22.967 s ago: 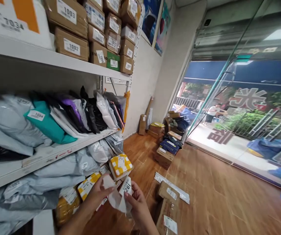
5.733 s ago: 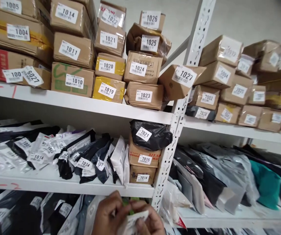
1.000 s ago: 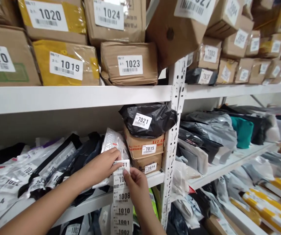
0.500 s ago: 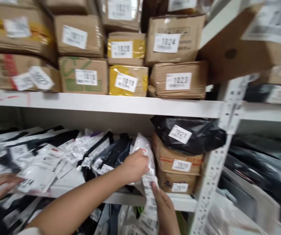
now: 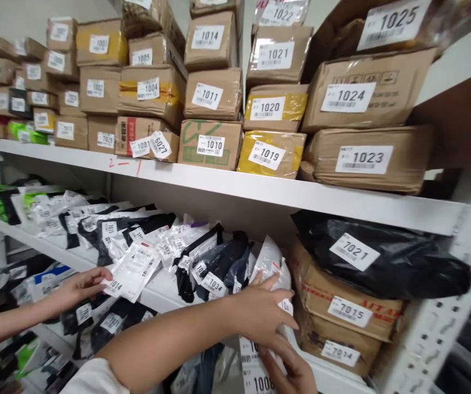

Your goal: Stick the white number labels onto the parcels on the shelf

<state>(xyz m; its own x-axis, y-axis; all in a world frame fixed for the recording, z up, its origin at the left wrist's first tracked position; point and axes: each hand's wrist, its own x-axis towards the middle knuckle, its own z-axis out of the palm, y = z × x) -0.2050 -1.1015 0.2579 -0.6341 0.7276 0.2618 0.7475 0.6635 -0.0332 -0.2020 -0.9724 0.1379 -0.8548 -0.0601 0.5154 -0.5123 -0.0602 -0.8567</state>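
My left hand reaches across from the lower left. Its fingers are spread over a white plastic mailer bag, beside a label numbered 104-something, partly covered by the fingers. Below it, my right hand pinches a strip of printed number labels that hangs down and shows 1008. At the left, another person's hand holds the edge of a flat white package marked 1014. Dark bagged parcels, one labelled 1034, lie left of my left hand.
A white shelf beam runs above my hands, with labelled cartons stacked on it. To the right, a black bag marked 7021 lies on carton 7015 and carton 7014. A perforated upright stands at the right.
The view has swung left and sharpened. My left hand has gone from closed fingers to spread ones on the white bag. The strip in my right hand sits lower.
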